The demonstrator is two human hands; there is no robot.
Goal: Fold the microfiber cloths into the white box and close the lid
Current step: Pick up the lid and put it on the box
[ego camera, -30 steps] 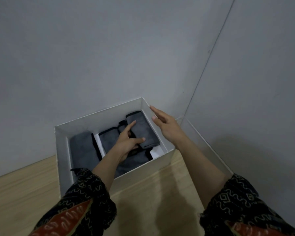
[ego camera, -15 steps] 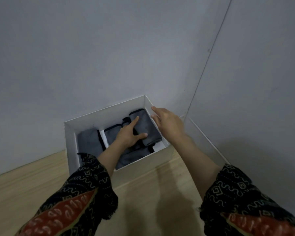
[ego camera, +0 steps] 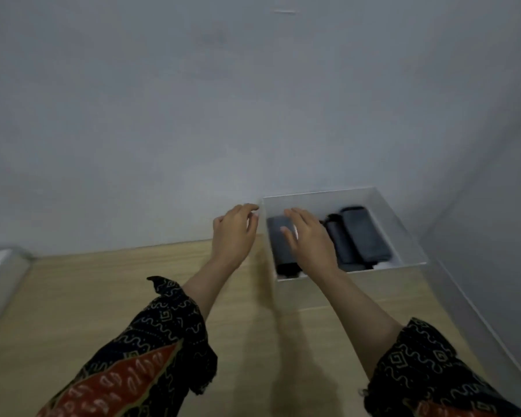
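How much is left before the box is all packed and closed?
Mostly packed: folded grey cloths already lie in the open white box. Right now the right hand reaches over the leftmost cloth, and the left hand is at the box's left wall. Still left: putting the lid on; no lid is clearly in view.

Open white box (ego camera: pixel 403 227) at four o'clock on the wood surface, no lid on it, dark grey folded cloths (ego camera: pixel 361 236) side by side inside
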